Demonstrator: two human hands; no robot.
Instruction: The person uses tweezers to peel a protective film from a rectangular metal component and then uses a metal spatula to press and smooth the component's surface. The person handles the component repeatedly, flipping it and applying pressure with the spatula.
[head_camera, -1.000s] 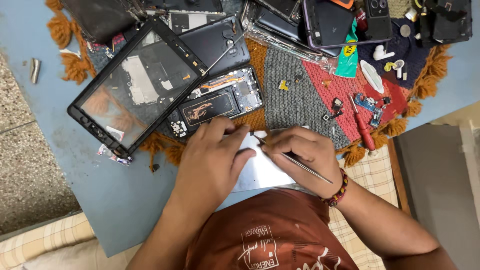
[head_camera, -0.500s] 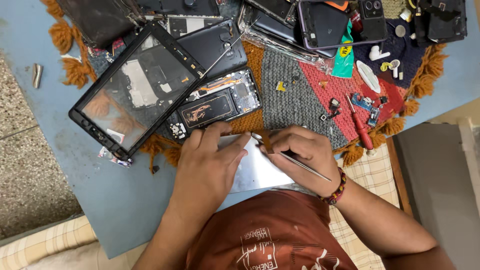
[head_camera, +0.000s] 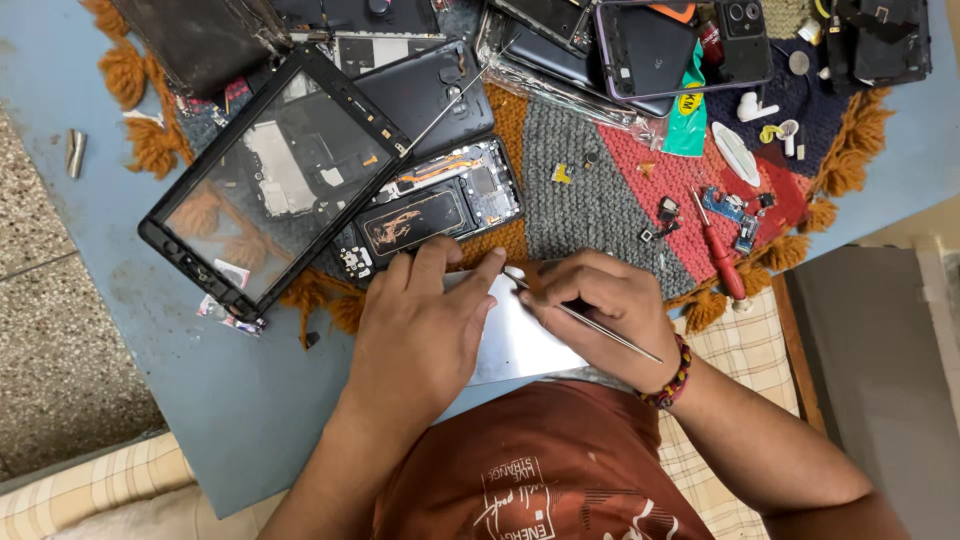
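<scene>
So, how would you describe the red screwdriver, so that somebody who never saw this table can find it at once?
Start from the knitted mat on the blue table and go to its red patch on the right side. The red screwdriver lies there, near the fringe, just beyond the right hand. It is the only tool with a red handle; the tool in that hand is thin bare metal.
</scene>
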